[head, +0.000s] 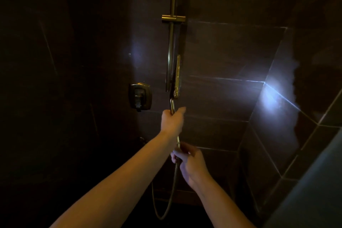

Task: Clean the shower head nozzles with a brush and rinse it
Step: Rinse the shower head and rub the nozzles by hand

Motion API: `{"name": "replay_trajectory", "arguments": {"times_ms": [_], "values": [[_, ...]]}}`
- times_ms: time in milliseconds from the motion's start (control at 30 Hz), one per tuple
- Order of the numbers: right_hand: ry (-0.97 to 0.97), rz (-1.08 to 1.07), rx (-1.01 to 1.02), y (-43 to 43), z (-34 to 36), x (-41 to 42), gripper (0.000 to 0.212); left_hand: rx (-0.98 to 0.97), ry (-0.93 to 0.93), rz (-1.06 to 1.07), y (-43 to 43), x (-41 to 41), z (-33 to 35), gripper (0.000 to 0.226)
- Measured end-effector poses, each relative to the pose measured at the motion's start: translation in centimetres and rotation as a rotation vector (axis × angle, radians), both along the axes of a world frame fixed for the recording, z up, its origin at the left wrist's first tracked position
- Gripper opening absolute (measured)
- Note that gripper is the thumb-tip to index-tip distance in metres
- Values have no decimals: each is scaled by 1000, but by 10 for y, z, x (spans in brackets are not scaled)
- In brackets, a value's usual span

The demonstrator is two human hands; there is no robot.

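Dark tiled shower stall, low light. The handheld shower head [177,76], a slim gold wand, stands upright beside the wall rail [172,42], right of the valve handle [140,96] on the far wall. Whether it sits in a holder cannot be made out.

The left hand [172,122] is wrapped around the wand's handle just below the head, fingers [180,110] closed on it. The right hand [190,164] is lower and nearer, fingers curled around the point where the hose [173,190] meets the handle; the hose loops down below it.

No brush is in view and no water can be seen running.

Assessment: the step in hand appears to be taking hold of the shower head, ahead of any scrubbing. The next move likely calls for freeing one hand for a brush and turning the nozzle face toward the person. Poor light may hamper nozzle inspection.
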State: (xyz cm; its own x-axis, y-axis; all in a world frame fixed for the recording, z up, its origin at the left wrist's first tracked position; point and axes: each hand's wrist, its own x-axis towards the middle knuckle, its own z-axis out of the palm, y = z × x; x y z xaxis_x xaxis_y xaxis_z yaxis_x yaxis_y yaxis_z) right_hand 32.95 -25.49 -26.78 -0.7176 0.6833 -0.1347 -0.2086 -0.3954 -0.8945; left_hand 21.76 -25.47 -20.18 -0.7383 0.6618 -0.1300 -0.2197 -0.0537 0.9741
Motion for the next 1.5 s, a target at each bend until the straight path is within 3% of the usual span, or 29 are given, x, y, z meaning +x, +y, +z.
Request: {"name": "replay_trajectory", "arguments": {"times_ms": [133,167,300,500,600,767,867,1000,1100,1267,1333,1400,1500], "values": [[13,15,38,0,-1,7,13,49,-109,-370,-6,-6,3,32],[13,3,51,2,0,8,13,47,-110,-350,-6,-8,2,30],[-31,-21,33,3,-2,1,20,26,51,92,3,5,-5,22],[12,61,-15,5,-8,3,9,59,-22,-197,-5,3,4,27],[77,182,-98,8,-2,6,24,61,-108,-291,-8,-5,10,28],[137,370,-221,13,6,12,23,106,-149,-365,-13,-7,14,31],[106,291,-168,13,7,12,22,123,-91,-242,-12,-3,17,33],[-73,25,19,7,6,5,43,135,-36,-88,-13,0,21,28],[-201,-65,155,3,4,2,34,125,21,-49,-13,4,23,26],[-117,3,165,3,1,7,29,97,52,-337,-19,0,26,35],[-7,62,115,4,-2,9,31,120,-7,-547,-24,-4,30,43],[80,99,56,6,-3,10,32,129,-65,-625,-26,-6,36,40],[81,82,19,4,-1,11,23,15,52,-292,-21,2,33,32]]}}
